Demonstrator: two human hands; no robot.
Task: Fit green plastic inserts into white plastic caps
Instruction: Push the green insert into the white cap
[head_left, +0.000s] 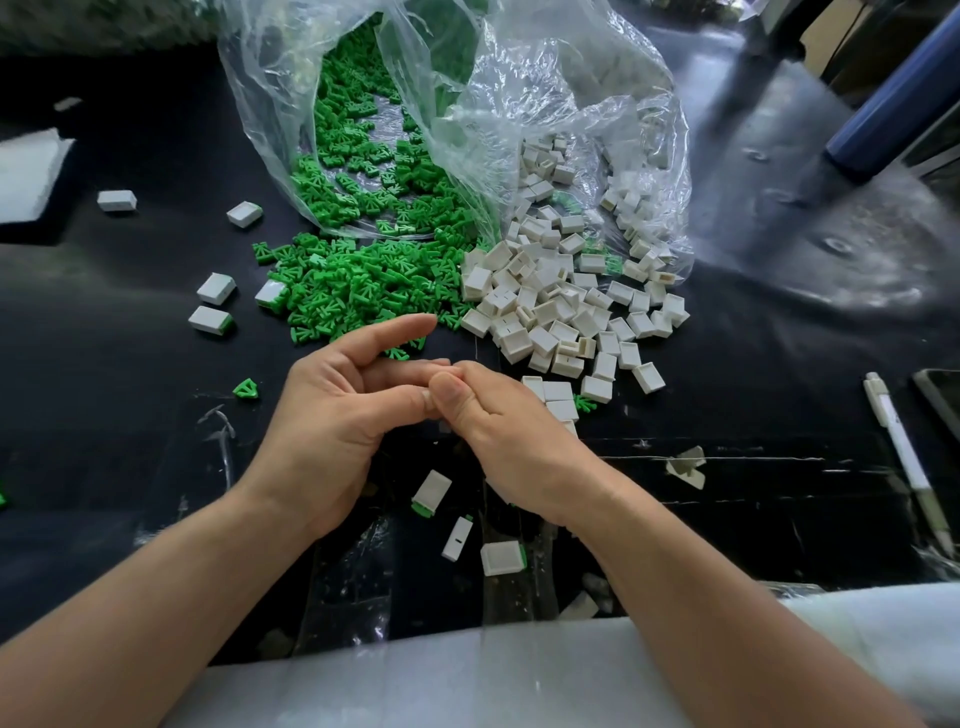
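A heap of green inserts spills from a clear plastic bag onto the black table. Right of it lies a pile of white caps. Both hands meet in front of the piles. My left hand has its palm turned inward, its index finger stretched toward the green heap and its other fingers touching my right hand. My right hand shows its back, its thumb pressed against the left fingers and its own fingers curled out of sight. No part shows between the hands. Fitted caps with green edges lie near my wrists.
More fitted caps lie at the left, with a loose green insert. A pen and a dark device sit at the right edge, a blue cylinder behind. White foam lies far left.
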